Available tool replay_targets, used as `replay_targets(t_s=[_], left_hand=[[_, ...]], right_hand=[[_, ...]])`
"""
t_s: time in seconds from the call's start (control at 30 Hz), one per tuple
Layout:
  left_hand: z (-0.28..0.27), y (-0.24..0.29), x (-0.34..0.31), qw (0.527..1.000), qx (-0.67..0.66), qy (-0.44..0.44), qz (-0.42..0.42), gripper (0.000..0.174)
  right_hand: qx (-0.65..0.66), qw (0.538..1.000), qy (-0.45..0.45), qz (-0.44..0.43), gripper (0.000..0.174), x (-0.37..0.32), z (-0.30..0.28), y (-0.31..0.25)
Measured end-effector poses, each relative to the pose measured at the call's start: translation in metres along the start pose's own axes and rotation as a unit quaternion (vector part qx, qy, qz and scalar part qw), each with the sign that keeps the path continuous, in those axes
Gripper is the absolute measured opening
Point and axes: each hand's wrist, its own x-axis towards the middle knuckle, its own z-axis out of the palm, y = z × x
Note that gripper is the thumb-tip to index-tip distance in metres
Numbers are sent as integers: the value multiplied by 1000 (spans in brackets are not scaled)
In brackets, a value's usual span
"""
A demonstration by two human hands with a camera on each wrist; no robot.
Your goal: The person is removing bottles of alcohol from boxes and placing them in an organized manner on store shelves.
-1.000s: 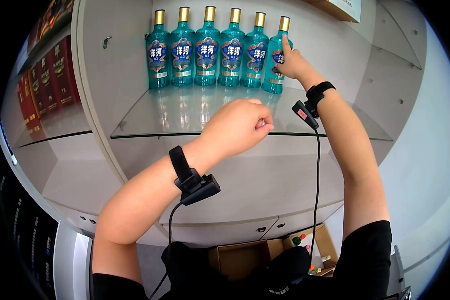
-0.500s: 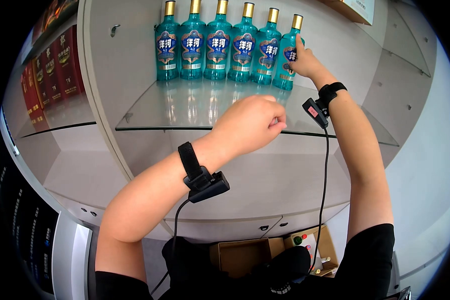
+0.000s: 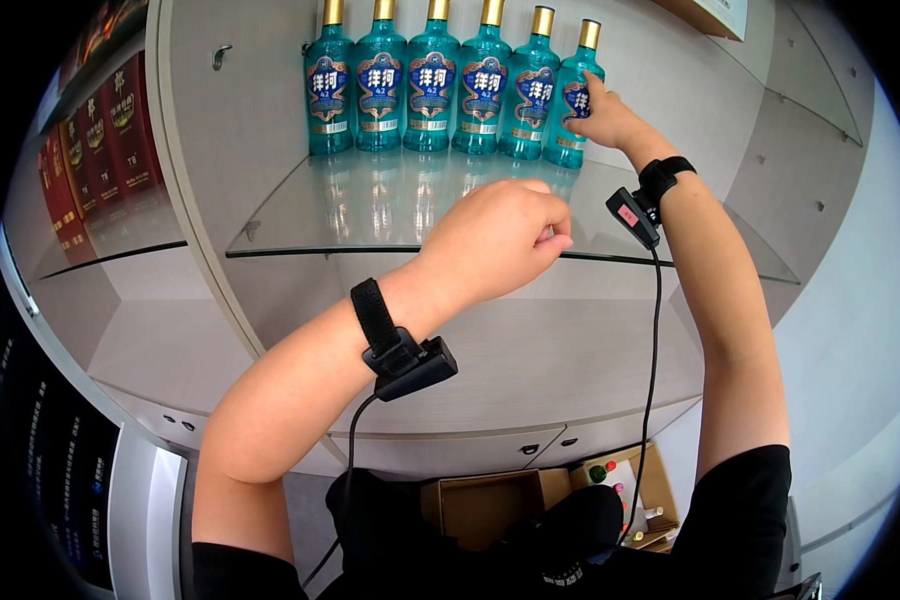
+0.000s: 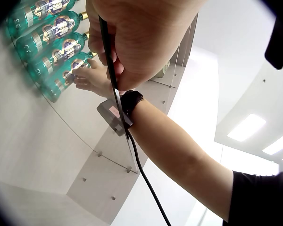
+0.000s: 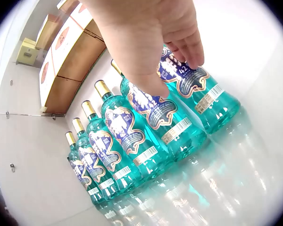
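Several teal glass bottles with gold caps (image 3: 432, 90) stand in a row on the glass shelf (image 3: 370, 215). At the row's right end, my right hand (image 3: 612, 118) grips the last bottle (image 3: 567, 150) around its upper body. The right wrist view shows my thumb (image 5: 153, 84) on its left side and several fingers (image 5: 193, 49) over the right of its label. My left hand (image 3: 495, 235) holds nothing, its fingers loosely curled, and overlaps the shelf's front edge in the head view. The left wrist view shows that edge crossing in front of the curled fingers.
Red boxes (image 3: 110, 135) stand on the left cabinet's shelf. Orange-and-white cartons (image 5: 68, 52) sit above the bottles. An open cardboard box (image 3: 495, 510) and a carton with bottles (image 3: 650, 490) lie below. A cable (image 3: 654, 340) hangs from the right wrist camera.
The last bottle has moved left and back, closer to its neighbour, with my right hand on it. My left hand has kept its pose. The head view has shifted slightly.
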Motion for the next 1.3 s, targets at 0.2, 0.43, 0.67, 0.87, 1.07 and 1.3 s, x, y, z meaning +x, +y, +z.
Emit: replay_targets(t_s=[0.2,0.43,0.67,0.87,1.07,1.3], left_hand=[[0,0,1,1000,3,-2,0,7],[0,0,0,1000,1,0,4,7],[-1,1,-1,1000,-2,-6,-3,7],[2,-6,0,999,16,-2,28,8],[6,-10,0,992,84,17,94,8],[6,14,-29,957,169,10,235,9]], right_hand=[[-5,1000,-18,-17,109,-4,-2,-2],[7,999,-29,-42,105,-4,0,2],[36,996,-47,-73,93,-18,-11,1],[63,986,-70,-138,45,-72,-56,-19],[115,978,-57,-163,16,-207,-81,-75],[-28,933,155,-322,17,-318,-16,-37]])
